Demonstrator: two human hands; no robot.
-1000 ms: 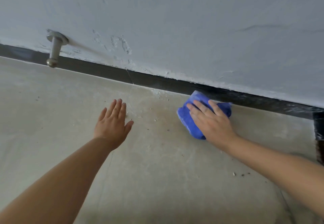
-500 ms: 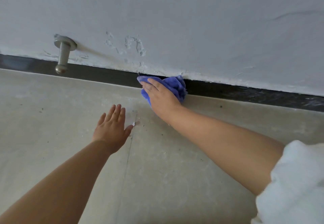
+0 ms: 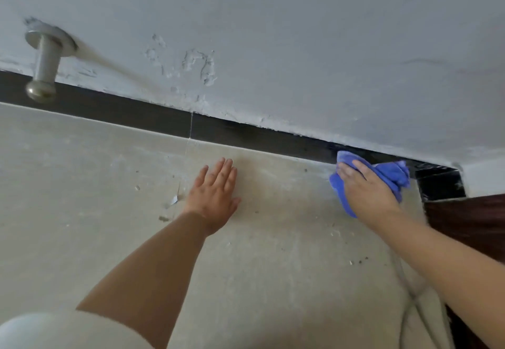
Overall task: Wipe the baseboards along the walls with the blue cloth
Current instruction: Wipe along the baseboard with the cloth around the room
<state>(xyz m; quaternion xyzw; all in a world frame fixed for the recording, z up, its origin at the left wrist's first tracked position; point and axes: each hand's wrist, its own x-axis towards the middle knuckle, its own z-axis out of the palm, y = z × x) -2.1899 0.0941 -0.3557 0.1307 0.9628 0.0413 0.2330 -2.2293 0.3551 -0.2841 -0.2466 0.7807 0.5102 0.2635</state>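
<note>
Cloth sits bunched against the baseboard near the floor's right corner, right hand pressing it, fingers together. Left hand braces flat, fingers together. Best keep pressure even along the strip.

Single head-worn view, looking steeply down, close to floor and wall base
</note>
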